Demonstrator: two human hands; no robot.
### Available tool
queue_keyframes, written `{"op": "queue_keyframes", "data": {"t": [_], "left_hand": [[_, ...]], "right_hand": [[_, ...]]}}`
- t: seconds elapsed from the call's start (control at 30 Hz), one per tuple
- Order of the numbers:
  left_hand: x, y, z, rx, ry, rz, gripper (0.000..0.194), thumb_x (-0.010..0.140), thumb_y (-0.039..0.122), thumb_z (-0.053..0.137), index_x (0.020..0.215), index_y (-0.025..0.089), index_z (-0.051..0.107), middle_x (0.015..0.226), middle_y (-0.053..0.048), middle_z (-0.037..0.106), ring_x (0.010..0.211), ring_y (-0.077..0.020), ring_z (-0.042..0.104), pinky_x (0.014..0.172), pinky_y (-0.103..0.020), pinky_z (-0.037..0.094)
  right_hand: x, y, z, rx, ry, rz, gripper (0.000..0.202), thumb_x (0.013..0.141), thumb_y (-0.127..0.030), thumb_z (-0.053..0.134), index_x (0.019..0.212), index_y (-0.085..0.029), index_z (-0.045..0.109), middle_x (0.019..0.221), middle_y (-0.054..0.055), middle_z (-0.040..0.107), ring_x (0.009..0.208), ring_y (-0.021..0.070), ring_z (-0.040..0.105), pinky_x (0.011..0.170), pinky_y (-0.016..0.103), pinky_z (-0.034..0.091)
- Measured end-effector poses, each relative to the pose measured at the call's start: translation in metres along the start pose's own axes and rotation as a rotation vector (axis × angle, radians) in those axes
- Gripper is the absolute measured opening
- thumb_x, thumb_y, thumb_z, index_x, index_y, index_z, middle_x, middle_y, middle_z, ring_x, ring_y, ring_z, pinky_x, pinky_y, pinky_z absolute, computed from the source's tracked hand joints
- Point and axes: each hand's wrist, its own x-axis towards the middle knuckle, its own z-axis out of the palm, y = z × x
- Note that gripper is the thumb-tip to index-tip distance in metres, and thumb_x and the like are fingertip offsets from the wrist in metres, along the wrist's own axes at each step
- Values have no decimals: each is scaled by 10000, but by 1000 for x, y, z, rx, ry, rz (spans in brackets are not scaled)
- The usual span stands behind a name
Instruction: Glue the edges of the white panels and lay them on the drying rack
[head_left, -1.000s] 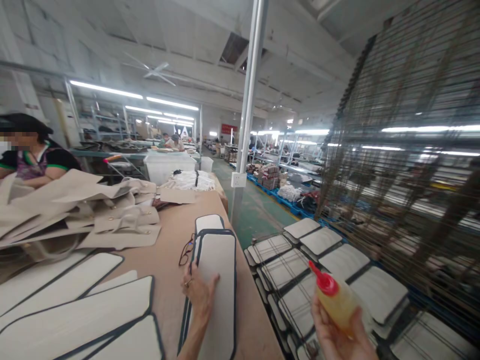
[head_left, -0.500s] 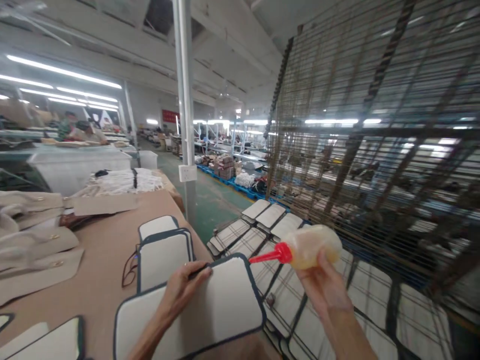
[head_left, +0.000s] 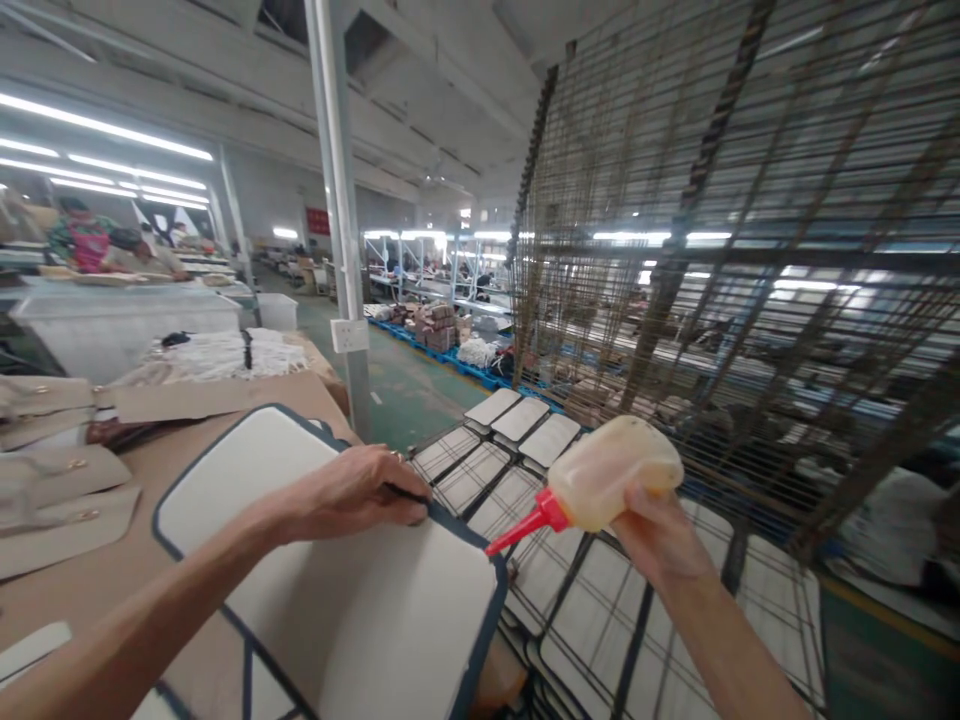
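My left hand [head_left: 367,487] is closed on the upper edge of a white panel [head_left: 375,610] with a dark blue-grey border, holding it tilted above the table. A ring shows on one finger. In my right hand [head_left: 656,525] is a translucent squeeze bottle [head_left: 607,470] with yellowish liquid inside. Its red nozzle [head_left: 529,522] points down and left, the tip at the panel's right corner, on or just over the border. Whether the tip touches cannot be made out.
A brown-covered table [head_left: 180,400] carries beige pieces [head_left: 67,500] and a bundle of white strips [head_left: 225,355]. To the right, a wire rack [head_left: 555,560] holds several similar panels, with mesh racks [head_left: 675,200] raised behind. A post [head_left: 337,200] stands ahead; people [head_left: 86,240] work far left.
The panel has turned clockwise, its left end rising and right end dropping. My left hand has shifted along with it. The bottle now tips more steeply downward, and the view has swung slightly right.
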Motion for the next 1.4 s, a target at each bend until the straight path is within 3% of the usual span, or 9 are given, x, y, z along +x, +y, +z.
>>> {"op": "queue_keyframes", "data": {"t": [0.17, 0.3, 0.43, 0.6, 0.73, 0.87, 1.13, 1.4], "left_hand": [[3, 16, -6, -108, -134, -102, 281, 830, 336, 544, 645, 171, 677, 574, -1, 557, 535, -125, 454, 522, -215, 312], [2, 22, -9, -196, -174, -100, 311, 838, 348, 536, 620, 156, 650, 566, 3, 516, 542, -123, 421, 513, -224, 292], [-4, 22, -11, -267, -184, -140, 360, 862, 394, 507, 652, 129, 632, 590, 11, 473, 581, -117, 399, 533, -212, 292], [-13, 14, -10, -280, -168, -236, 427, 886, 458, 461, 652, 115, 560, 622, 41, 347, 612, -90, 313, 541, -188, 249], [-15, 6, -8, -295, -140, -286, 429, 871, 483, 466, 672, 115, 561, 627, 40, 349, 617, -92, 299, 527, -182, 248], [-15, 2, -9, -287, -128, -289, 422, 870, 483, 462, 653, 126, 525, 628, 41, 338, 618, -92, 313, 527, -183, 249], [-13, -9, -7, -325, -59, -297, 419, 856, 474, 496, 678, 109, 598, 611, 43, 435, 603, -88, 371, 529, -176, 269], [-9, -30, -2, -413, -46, -349, 411, 811, 527, 544, 683, 141, 600, 598, 23, 500, 557, -99, 432, 498, -186, 294]], "right_hand": [[2, -8, -5, 58, 20, 20, 790, 368, -278, 905, 1109, -267, 631, 818, 16, 727, 827, 274, 683, 866, 484, 526], [7, -7, -16, 90, -42, 40, 702, 404, -225, 889, 1061, -263, 643, 874, 33, 734, 976, 307, 654, 930, 523, 476], [7, -4, -30, 63, -72, 55, 648, 421, -225, 886, 1024, -264, 654, 901, 40, 735, 932, 295, 667, 937, 532, 466], [0, -3, -20, 83, 1, 27, 704, 376, -248, 894, 1038, -266, 654, 905, 46, 733, 962, 302, 656, 924, 517, 479], [-1, -3, -7, 95, 36, -54, 728, 362, -248, 902, 1046, -262, 653, 924, 56, 730, 1007, 318, 639, 929, 518, 477], [-1, 1, -12, 56, 17, -48, 676, 392, -238, 895, 1026, -260, 660, 914, 57, 732, 970, 314, 654, 902, 508, 497], [-4, 6, -12, 71, 59, -70, 726, 378, -265, 900, 1061, -260, 653, 960, 63, 728, 1050, 318, 624, 918, 488, 495], [-7, 17, -23, 52, 23, -62, 674, 443, -234, 878, 1079, -259, 655, 957, 76, 732, 997, 322, 649, 877, 518, 512]]}}
